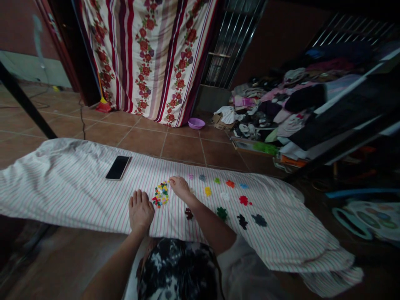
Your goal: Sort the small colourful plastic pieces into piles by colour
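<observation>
My left hand (140, 210) lies flat on the striped cloth, fingers stretched out, just left of a mixed pile of small coloured pieces (161, 194). At that pile's upper right edge is my right hand (179, 186), its fingertips pinched together; whatever is between them is too small to make out. Sorted by colour, more little heaps spread to the right: yellow pieces (208, 191), red pieces (243, 200), dark green pieces (221, 213), brown pieces (188, 213), black pieces (242, 221) and orange pieces (230, 183). My right hand and forearm partly cover a pale heap.
A phone (118, 168) rests on the striped cloth (78, 187) to the left. Beyond, on the tiled floor, are a purple basin (196, 123) and a red dustpan (104, 107) beside a floral curtain (146, 58). Clothes (275, 100) are heaped at the right.
</observation>
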Motion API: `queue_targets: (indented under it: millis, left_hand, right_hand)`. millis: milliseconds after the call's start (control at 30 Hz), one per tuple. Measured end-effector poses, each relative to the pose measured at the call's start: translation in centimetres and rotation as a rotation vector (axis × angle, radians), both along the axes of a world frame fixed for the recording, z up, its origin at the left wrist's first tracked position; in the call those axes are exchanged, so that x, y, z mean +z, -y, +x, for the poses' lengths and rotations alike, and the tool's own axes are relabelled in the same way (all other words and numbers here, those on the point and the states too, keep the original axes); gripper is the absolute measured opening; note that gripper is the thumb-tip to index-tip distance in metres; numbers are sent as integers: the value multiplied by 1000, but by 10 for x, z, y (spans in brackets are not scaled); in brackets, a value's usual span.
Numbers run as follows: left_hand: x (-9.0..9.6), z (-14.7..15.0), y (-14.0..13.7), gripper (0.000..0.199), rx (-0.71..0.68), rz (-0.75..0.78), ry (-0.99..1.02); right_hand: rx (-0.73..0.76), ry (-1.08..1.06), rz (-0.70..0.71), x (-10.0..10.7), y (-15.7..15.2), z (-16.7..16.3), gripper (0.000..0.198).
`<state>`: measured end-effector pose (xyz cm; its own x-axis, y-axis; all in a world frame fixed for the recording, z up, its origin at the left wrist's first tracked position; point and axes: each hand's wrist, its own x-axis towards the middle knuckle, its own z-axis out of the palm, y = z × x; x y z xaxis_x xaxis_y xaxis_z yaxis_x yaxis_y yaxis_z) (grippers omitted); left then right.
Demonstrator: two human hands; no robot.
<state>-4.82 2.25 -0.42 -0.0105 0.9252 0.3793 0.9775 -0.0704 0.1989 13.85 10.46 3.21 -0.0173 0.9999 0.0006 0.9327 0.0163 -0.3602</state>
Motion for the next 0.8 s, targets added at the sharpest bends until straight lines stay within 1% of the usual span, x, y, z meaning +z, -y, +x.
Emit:
queue_targets:
  millis: [167,333,500,667,800]
  left_hand:
    - [1,0,0,45,1,-19,-10]
    - [4,1,1,45,2,-28,7]
    - [6,1,2,44,-3,-21,-6]
    - [6,1,2,44,-9,-24,-1]
    - [4,0,1,43,-9,-23,-2]
  right_hand:
    - [-58,48,-34,-2,-6,-11,32]
    - [-99,51,-35,-2,-7,-14,27]
    - [-91,45,-44,-3,-6,-14,24]
    - [-92,14,-11,-5,-4,-11,25]
    - [-88,-46,31,-4,1,-3,24]
